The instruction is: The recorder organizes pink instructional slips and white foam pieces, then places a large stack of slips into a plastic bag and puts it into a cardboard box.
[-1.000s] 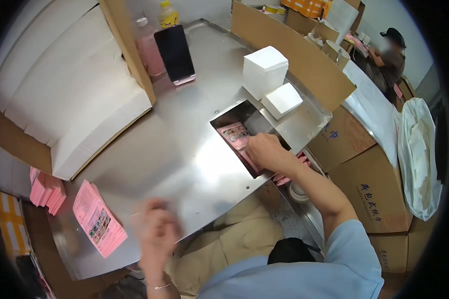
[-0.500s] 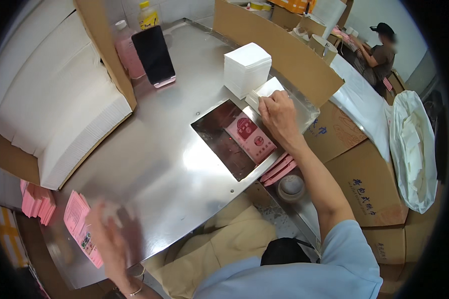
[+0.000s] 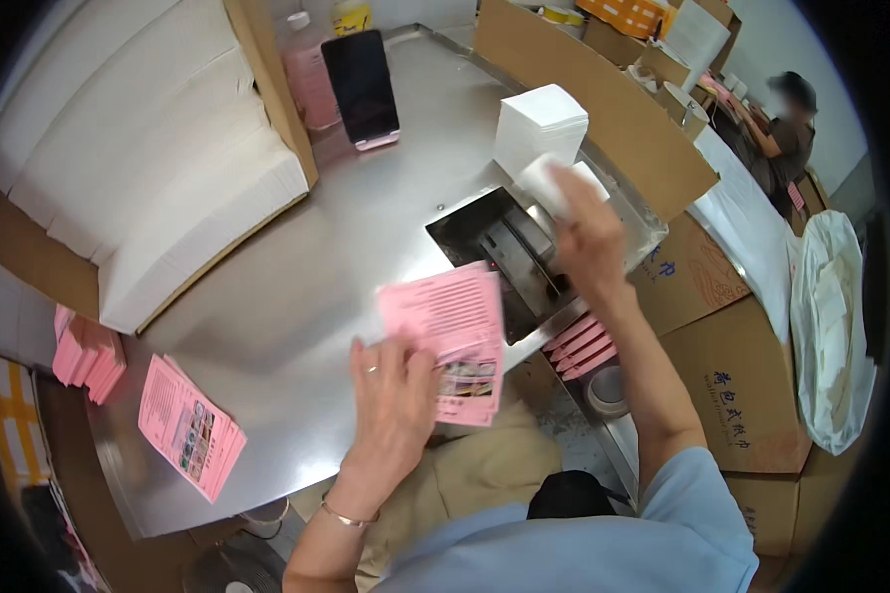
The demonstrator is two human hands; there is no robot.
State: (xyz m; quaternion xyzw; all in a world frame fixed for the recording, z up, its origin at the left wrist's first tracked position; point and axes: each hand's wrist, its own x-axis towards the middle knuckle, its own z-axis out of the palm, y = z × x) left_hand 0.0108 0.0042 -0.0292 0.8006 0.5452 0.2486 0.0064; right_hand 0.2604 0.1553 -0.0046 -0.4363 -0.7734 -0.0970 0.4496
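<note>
My left hand point(image 3: 394, 390) grips a flat pink printed wrapper point(image 3: 470, 346), held over the table's front edge beside the dark rectangular opening point(image 3: 455, 232). Between the fingers of my right hand point(image 3: 593, 242) is a small wad of white folded tissues point(image 3: 544, 185), blurred by motion, above the far right corner of that opening. Inside the opening a metal bar shows. Just behind my right hand stands a tall stack of white folded tissues point(image 3: 541, 128). A pile of pink wrappers point(image 3: 190, 430) lies at the table's left front.
A cardboard box point(image 3: 311, 163) of white tissues fills the left side. A phone point(image 3: 363, 89) leans on a stand at the back. Several pink packs point(image 3: 580, 346) and a tape roll point(image 3: 608, 390) sit below the table edge. Another person point(image 3: 786, 128) sits far right.
My left hand has moved right from the wrapper pile, bringing a pink wrapper. My right hand has lifted tissues. The pink pack has gone from the opening; more packs show below the edge.
</note>
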